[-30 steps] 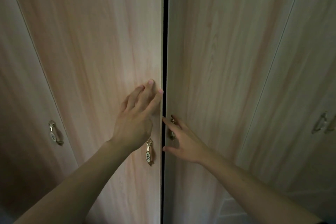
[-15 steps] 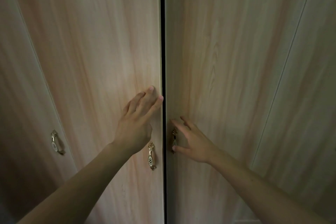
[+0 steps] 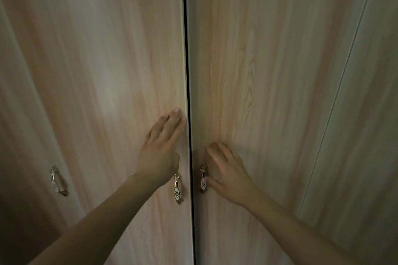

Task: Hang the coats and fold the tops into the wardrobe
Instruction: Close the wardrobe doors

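Your left hand (image 3: pixel 160 157) presses flat, fingers (image 3: pixel 172 122) straight, on the left door (image 3: pixel 97 71) of the closed wardrobe (image 3: pixel 366 114), while your right hand (image 3: pixel 230 178) spreads loosely on the right door (image 3: pixel 269 71), whose upright handle (image 3: pixel 203 178) lies at nine o'clock, just beside your thumb (image 3: pixel 212 181).

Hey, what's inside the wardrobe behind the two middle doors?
Only a thin dark gap shows between the left door and the right door. Both are nearly shut, so whatever is inside is hidden.
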`<action>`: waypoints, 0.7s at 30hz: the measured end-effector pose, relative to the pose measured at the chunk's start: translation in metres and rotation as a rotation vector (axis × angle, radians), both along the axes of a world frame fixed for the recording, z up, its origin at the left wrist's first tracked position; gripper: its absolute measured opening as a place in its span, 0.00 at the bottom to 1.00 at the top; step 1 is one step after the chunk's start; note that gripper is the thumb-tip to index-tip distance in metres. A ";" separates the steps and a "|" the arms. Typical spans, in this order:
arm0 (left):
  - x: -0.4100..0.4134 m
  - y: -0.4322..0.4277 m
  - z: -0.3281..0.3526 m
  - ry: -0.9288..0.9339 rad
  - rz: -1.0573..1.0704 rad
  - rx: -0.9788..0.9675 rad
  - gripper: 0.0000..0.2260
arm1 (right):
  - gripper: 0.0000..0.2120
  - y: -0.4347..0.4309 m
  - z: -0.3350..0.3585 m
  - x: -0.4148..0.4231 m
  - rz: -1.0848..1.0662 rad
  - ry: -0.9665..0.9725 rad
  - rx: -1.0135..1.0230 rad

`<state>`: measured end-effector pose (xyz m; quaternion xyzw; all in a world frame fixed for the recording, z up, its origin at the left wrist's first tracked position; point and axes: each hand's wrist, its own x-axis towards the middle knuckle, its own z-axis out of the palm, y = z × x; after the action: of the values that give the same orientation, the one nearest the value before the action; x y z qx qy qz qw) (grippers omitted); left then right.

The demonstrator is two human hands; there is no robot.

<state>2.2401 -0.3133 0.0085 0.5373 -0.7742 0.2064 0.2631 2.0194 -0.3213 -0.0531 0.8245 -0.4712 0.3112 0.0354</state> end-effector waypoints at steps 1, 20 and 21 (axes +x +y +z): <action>-0.001 -0.003 0.000 -0.001 0.002 -0.003 0.40 | 0.37 -0.001 0.002 -0.001 -0.031 0.003 -0.042; -0.016 -0.061 -0.016 -0.108 0.120 -0.128 0.44 | 0.52 -0.054 -0.021 -0.007 -0.365 0.183 -0.187; -0.015 -0.061 -0.016 -0.118 0.117 -0.120 0.44 | 0.52 -0.056 -0.023 -0.007 -0.375 0.181 -0.182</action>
<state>2.2248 -0.3748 -0.0073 0.5517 -0.7420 0.2988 0.2362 2.0129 -0.3774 -0.0758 0.7405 -0.5812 0.2649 0.2089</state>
